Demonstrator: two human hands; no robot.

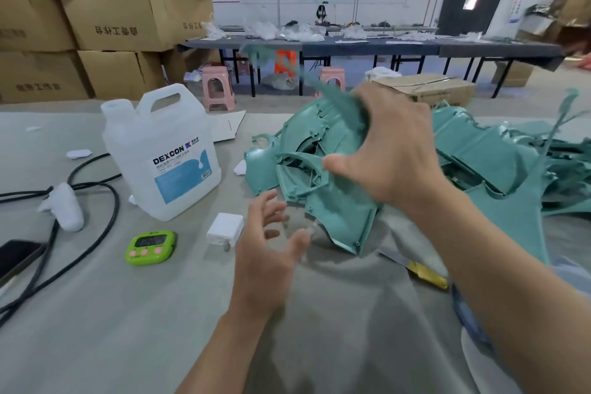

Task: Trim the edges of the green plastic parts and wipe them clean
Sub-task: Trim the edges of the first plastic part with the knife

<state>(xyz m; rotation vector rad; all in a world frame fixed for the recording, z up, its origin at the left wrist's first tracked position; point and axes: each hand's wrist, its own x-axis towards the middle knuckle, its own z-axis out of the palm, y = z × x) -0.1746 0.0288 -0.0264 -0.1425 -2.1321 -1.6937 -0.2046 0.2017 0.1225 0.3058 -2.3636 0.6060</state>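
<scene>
A heap of green plastic parts (479,150) covers the right half of the grey table. My right hand (393,144) is raised over the heap and grips a thin, blurred green plastic piece (323,86) that sticks up and to the left. My left hand (271,249) hovers lower in the middle, fingers spread, with nothing in it, just in front of a flat green panel (345,217). A knife with a yellow handle (419,269) lies on the table under my right forearm.
A large clear jug labelled DEXCON (163,153) stands at the left. Near it lie a green timer (150,248), a white charger block (224,230), black cables (96,201), a white controller (64,205) and a phone (16,256). Cardboard boxes are stacked at back left.
</scene>
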